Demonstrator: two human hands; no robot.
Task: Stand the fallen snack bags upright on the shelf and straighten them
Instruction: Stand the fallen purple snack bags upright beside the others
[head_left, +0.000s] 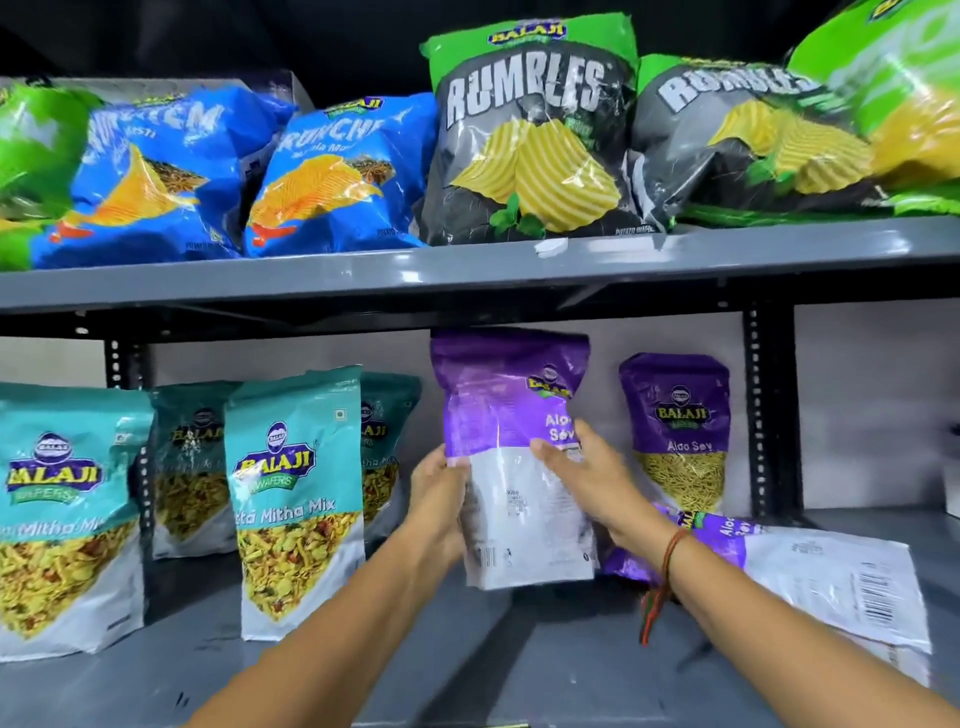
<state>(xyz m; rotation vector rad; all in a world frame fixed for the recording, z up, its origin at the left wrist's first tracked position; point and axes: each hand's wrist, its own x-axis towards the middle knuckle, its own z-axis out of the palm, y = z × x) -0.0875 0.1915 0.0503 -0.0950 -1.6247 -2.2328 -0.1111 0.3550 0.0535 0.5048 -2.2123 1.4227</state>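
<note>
The shelf (467, 270) looks like grey painted metal, smooth with a slight sheen. The purple bag (511, 410) and the Rumbles bag (530, 145) are glossy, crinkly plastic film catching glare. Braided thread band (670, 561) on one wrist.

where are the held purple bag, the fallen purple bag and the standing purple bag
held purple aloo sev bag (511, 395), head view, purple upper panel
fallen purple-and-white bag (831, 582), head view, white back
standing purple aloo sev bag (678, 415), head view, logo

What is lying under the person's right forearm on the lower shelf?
A purple Aloo Sev bag lies flat there, back side up with its barcode showing. The right hand and forearm cover part of its top end; whether anything lies beneath it cannot be seen.
</note>
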